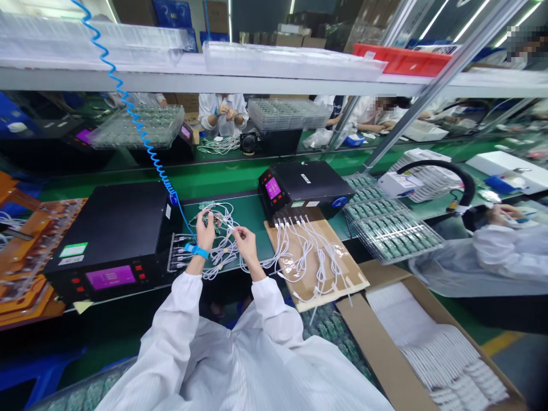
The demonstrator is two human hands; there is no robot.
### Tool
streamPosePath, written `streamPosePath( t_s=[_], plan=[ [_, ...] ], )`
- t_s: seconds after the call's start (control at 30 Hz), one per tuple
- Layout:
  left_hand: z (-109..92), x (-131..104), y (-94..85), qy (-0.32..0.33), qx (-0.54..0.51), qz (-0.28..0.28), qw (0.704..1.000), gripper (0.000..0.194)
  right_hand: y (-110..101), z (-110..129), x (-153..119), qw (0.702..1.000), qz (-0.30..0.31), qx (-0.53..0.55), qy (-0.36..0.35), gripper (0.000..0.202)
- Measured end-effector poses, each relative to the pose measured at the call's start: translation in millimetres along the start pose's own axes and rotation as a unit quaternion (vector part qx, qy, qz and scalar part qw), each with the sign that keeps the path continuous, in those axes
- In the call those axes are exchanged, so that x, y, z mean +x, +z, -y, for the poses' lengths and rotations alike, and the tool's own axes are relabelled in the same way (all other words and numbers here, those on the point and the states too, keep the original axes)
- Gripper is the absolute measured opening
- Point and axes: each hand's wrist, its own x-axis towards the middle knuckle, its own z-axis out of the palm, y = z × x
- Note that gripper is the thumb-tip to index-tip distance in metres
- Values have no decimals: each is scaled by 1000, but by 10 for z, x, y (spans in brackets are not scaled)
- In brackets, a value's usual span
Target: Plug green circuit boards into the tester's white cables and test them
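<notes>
My left hand (205,231), with a blue strap (197,250) at its wrist, is closed in a pinch above a tangle of white cables (222,251) and small green boards. What its fingertips grip is too small to tell. Just to the right, my right hand (246,242) pinches the end of a white cable. The cables lie between a black box with a magenta screen (111,277) on the left and a second black box (306,180) on the right. More white cables (319,257) run from the second box over a cardboard sheet (342,279).
Stacked trays of green boards (389,222) stand at the right, above an open carton (428,337) of white items. An orange fixture (38,257) is at far left. A blue coiled cord (137,117) hangs down to my left wrist. A co-worker's sleeve (509,251) shows at right.
</notes>
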Motion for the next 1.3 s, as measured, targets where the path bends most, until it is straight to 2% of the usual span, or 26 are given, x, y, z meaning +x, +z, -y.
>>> streamPosePath(
  t_s=[0.4,0.57,0.73,0.97,1.13,1.23,1.3],
  plan=[
    [123,80,-26,-29,-17,39,999,28,28,11,-79,1000,7,18,1,35],
    [180,94,2,-37,-31,89,995,36,24,-59,-97,999,-11,28,29,42],
    [232,84,-11,-37,-44,70,996,40,-36,-17,-50,999,-24,41,26,45],
    [268,31,-2,-53,-93,48,993,49,-92,48,-50,998,37,38,20,44],
    [271,35,26,-30,-79,68,994,56,-44,34,-78,998,26,53,25,41],
    [238,45,35,-41,-67,78,994,54,-47,44,-80,998,30,51,13,37],
    [183,60,32,-53,-64,84,993,51,-73,43,-62,999,9,41,-2,36]
  ],
)
